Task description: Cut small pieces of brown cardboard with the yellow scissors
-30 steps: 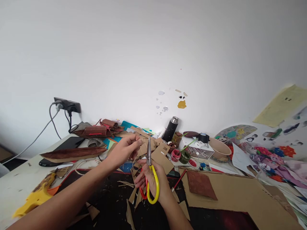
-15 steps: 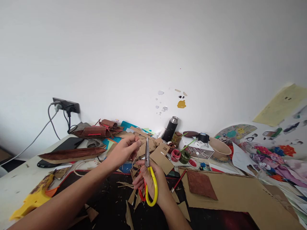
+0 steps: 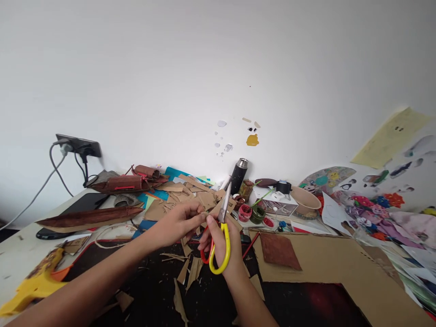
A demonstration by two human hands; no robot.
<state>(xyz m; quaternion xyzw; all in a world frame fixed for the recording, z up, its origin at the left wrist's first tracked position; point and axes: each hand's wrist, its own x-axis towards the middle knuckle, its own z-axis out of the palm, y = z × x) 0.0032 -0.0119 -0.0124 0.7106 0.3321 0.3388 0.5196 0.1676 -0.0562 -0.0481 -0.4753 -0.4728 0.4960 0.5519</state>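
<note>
My right hand is closed around a pair of scissors with one yellow and one red handle loop. The blades point up, away from me, and look shut. My left hand has its thumb and fingers pinched together close to my right fingertips. Whatever lies in that pinch is too small to make out. Behind both hands spreads a heap of cut cardboard scraps. More cardboard strips lie beneath them on the black mat.
A yellow glue gun and a brown boat hull lie at left, with a brown model boat behind. Paint jars and a black flask stand ahead. At right, a brown-painted square rests on a cardboard sheet.
My hands have come together, and my left fingers now meet near my right thumb. The scissors tilt more to the right. The whole view has shifted slightly.
</note>
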